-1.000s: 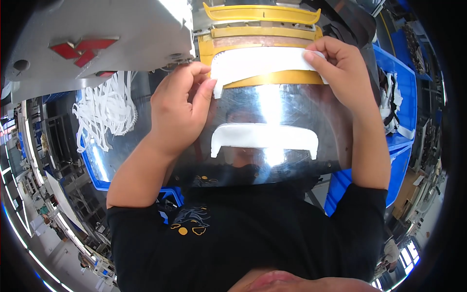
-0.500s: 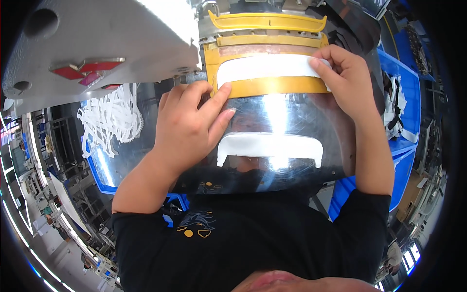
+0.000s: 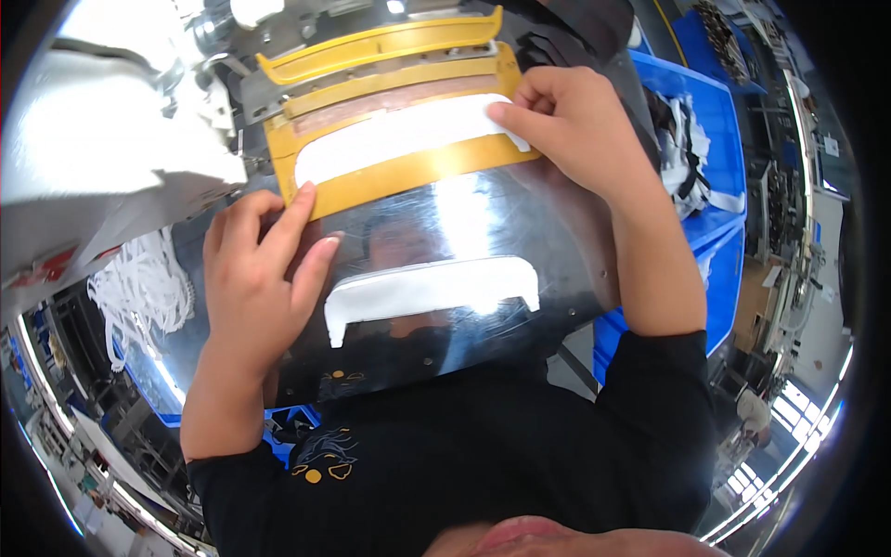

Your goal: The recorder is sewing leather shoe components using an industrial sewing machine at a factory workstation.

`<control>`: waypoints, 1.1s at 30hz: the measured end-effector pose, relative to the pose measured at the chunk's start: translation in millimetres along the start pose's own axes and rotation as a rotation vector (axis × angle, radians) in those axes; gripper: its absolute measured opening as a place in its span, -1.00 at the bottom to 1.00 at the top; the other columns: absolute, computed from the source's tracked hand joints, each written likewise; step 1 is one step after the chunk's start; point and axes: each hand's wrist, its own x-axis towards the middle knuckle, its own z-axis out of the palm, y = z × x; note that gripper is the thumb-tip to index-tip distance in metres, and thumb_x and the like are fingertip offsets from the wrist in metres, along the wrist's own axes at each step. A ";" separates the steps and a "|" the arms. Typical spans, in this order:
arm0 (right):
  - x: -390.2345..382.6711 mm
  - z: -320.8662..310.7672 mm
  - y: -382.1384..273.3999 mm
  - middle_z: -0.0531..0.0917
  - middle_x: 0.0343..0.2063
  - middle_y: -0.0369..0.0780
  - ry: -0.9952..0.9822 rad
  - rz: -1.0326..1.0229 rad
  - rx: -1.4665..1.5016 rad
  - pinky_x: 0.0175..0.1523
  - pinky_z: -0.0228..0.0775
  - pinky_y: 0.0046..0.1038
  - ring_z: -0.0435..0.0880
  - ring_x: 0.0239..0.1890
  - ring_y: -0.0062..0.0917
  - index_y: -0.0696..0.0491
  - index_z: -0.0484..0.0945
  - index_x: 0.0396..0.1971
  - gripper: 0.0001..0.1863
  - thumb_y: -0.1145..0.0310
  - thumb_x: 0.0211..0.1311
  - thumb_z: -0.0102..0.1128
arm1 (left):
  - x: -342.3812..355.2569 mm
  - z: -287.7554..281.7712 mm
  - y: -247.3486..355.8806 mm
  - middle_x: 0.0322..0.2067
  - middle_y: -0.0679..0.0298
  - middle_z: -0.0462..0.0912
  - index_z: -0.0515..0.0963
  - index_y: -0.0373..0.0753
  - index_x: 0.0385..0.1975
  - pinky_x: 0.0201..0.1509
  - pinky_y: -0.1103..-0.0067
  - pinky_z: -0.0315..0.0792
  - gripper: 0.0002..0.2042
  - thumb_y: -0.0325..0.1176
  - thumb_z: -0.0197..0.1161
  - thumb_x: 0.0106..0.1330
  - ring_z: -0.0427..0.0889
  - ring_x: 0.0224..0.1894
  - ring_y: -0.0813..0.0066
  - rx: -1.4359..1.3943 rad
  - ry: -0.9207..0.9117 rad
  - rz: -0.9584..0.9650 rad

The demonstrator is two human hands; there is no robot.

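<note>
A curved white piece (image 3: pixel 399 137) with a down-turned end lies in a flat yellow template (image 3: pixel 408 190), on a shiny metal work plate (image 3: pixel 418 223). My right hand (image 3: pixel 580 125) is closed at the piece's right end, thumb on its top face and the other fingers curled beside it. At the template's lower left corner, my left hand (image 3: pixel 264 265) has its fingers apart. Its index fingertip touches the corner, and its thumb points over the bare metal. A second white piece (image 3: pixel 432 286) of like shape lies on the plate nearer me.
A raised yellow strip (image 3: pixel 390 42) runs behind the template. The pale machine head (image 3: pixel 111 139) stands close on the left. White trimmings (image 3: pixel 144 288) hang beside the plate at left. Blue bins (image 3: pixel 719 139) with black and white scraps stand at right.
My view has turned, so the plate and template appear tilted and further left. Both hands keep nearly the same places on the template and white piece.
</note>
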 end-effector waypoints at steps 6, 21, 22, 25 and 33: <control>3.9 -1.8 1.0 0.68 -0.59 -0.08 -0.016 0.029 -0.143 -0.30 0.53 -0.34 0.69 -0.52 -0.37 0.15 0.70 -0.51 -0.62 0.12 0.27 0.49 | 2.6 2.1 0.2 -0.11 0.20 0.60 0.75 -0.24 0.12 0.09 0.32 0.48 -0.54 -0.25 0.53 0.21 0.57 -0.08 0.19 0.000 -0.018 0.011; -8.6 -29.2 11.6 0.79 -0.18 -0.14 -0.063 -0.489 -0.135 -0.08 0.61 -0.37 0.76 -0.20 -0.28 0.13 0.75 -0.22 -0.82 0.41 0.20 0.41 | 3.7 -1.7 -1.2 0.14 0.15 0.63 0.69 -0.23 0.20 0.20 0.29 0.46 -0.46 -0.22 0.55 0.19 0.59 0.04 0.12 0.038 -0.004 0.063; -9.8 -27.4 15.8 0.79 -0.05 -0.16 -0.081 -0.559 -0.207 0.02 0.62 -0.34 0.77 -0.10 -0.26 0.11 0.77 -0.13 -0.78 0.44 0.22 0.37 | 5.3 -1.6 -0.3 0.23 0.14 0.63 0.67 -0.24 0.23 0.24 0.29 0.45 -0.42 -0.21 0.55 0.18 0.58 0.08 0.11 0.035 -0.007 0.070; -10.6 -27.2 15.8 0.77 0.12 -0.18 -0.148 -0.592 -0.309 0.16 0.62 -0.29 0.77 0.04 -0.25 0.08 0.79 0.00 -0.68 0.46 0.23 0.32 | 6.4 0.6 -2.5 0.32 0.16 0.59 0.64 -0.27 0.25 0.30 0.29 0.40 -0.40 -0.19 0.54 0.19 0.56 0.12 0.12 0.058 -0.093 0.074; -12.6 -37.2 13.3 0.77 0.14 -0.21 -0.238 -0.525 -0.348 0.18 0.62 -0.28 0.78 0.04 -0.24 0.07 0.80 0.01 -0.65 0.47 0.23 0.27 | 1.1 -3.1 -3.2 0.30 0.17 0.59 0.68 -0.25 0.21 0.31 0.25 0.39 -0.44 -0.14 0.53 0.22 0.53 0.12 0.10 0.090 -0.078 0.073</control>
